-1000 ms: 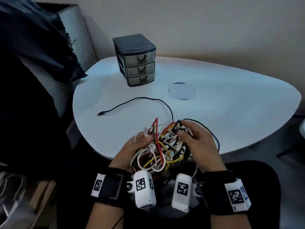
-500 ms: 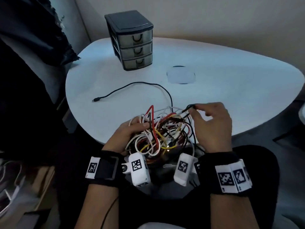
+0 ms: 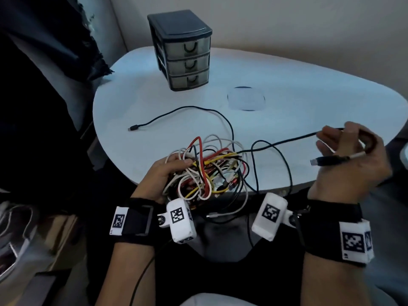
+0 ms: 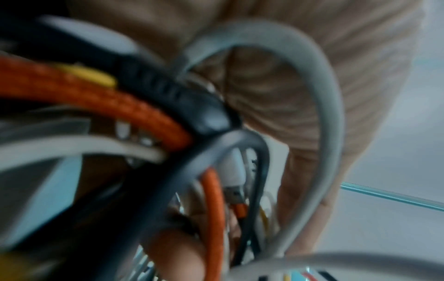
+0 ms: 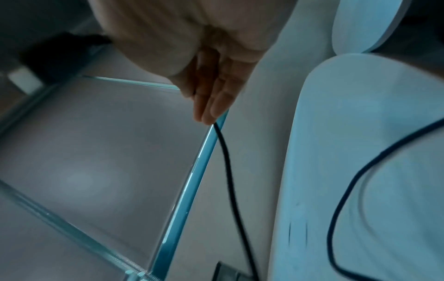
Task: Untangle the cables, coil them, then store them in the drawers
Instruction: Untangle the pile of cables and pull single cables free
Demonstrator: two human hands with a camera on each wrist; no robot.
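Cables [image 3: 207, 171] in a red, white, yellow and black tangle were held at the six o'clock edge of the white table [image 3: 309, 89], with the three-drawer unit [image 3: 183, 49] stood at twelve o'clock. The bundle was gripped by the left hand [image 3: 163, 175], fingers curled in. One black cable [image 3: 284, 141] was pinched taut at three o'clock by the right hand [image 3: 351, 160].

You have one drawer unit [image 3: 180, 48] with three drawers, one cable tangle [image 3: 207, 171], one loose black cable [image 3: 183, 110], two hands and one worktop [image 3: 309, 89] before you.
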